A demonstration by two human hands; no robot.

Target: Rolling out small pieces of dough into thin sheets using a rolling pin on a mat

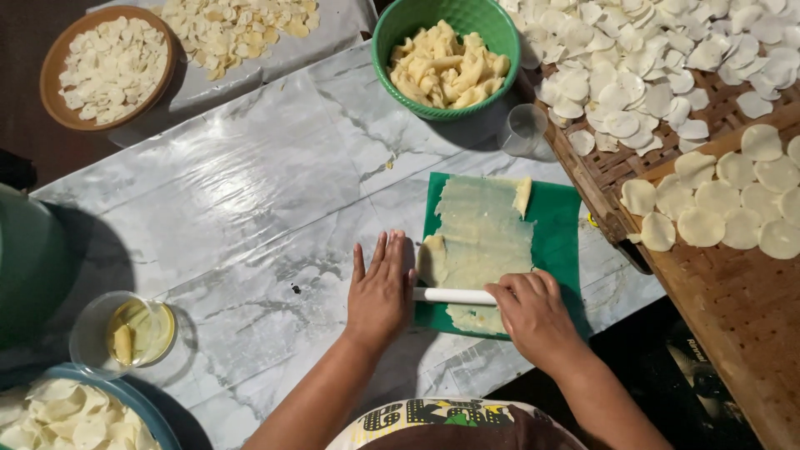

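Observation:
A thin sheet of pale dough (483, 233) lies rolled out on a green cutting board (558, 225). Across its near end rests a white rolling pin (454, 296). My left hand (379, 287) lies flat, fingers together, over the pin's left end at the board's left edge. My right hand (533, 312) presses palm-down on the pin's right end. A small fold of thicker dough (522, 196) sits at the sheet's far right corner.
A green bowl of dough pieces (447, 62) stands beyond the board, with a clear cup (523, 129) beside it. Woven trays (733, 283) at right carry several dough rounds. A brown bowl (108, 67), an oil cup (125, 333) and a blue basin (125, 396) sit left.

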